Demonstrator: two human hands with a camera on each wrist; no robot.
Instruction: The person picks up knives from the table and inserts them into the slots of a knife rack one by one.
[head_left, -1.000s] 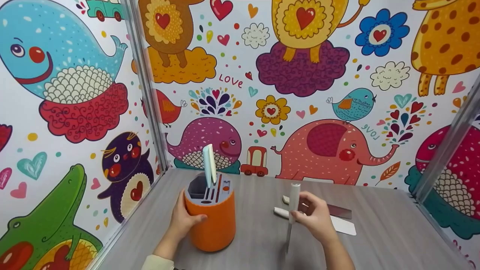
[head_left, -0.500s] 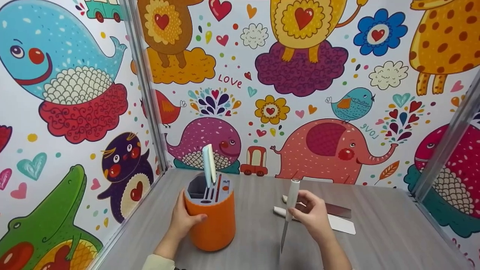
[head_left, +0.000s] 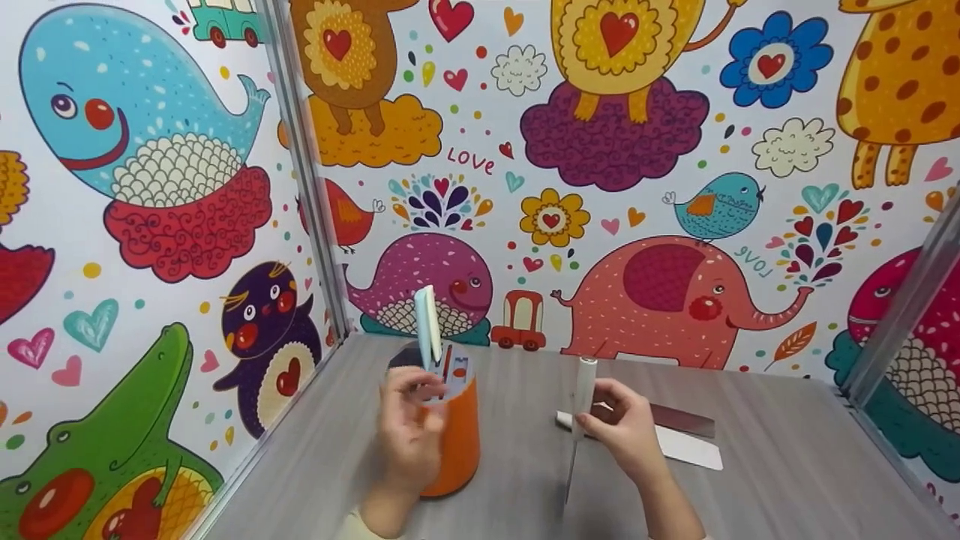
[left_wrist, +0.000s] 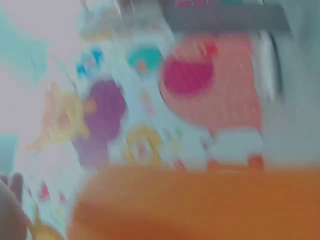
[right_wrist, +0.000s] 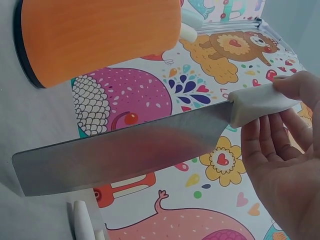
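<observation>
My right hand [head_left: 628,427] pinches the white handle of a broad-bladed kitchen knife [right_wrist: 125,150]; the blade points down, its tip near the table. In the right wrist view thumb and fingers lie on the handle. My left hand [head_left: 409,435] is blurred in front of the orange knife block [head_left: 461,442], its fingers loosely bent near the top rim, holding nothing. Whether it touches the block cannot be told. From the block's slotted grey top rise a pale blue knife handle [head_left: 423,330] and a cream one [head_left: 433,322]. The left wrist view is badly blurred.
Behind the right hand lie two more knives, one with a white blade [head_left: 690,448] and one with a dark reddish blade [head_left: 682,420]. The grey table [head_left: 517,480] is bounded by cartoon-printed panels [head_left: 555,165] at the back and sides.
My left hand has let go of the block's left side and moved right and up in front of it. The right hand still holds the knife, its blade now more upright. The view has shifted slightly.
</observation>
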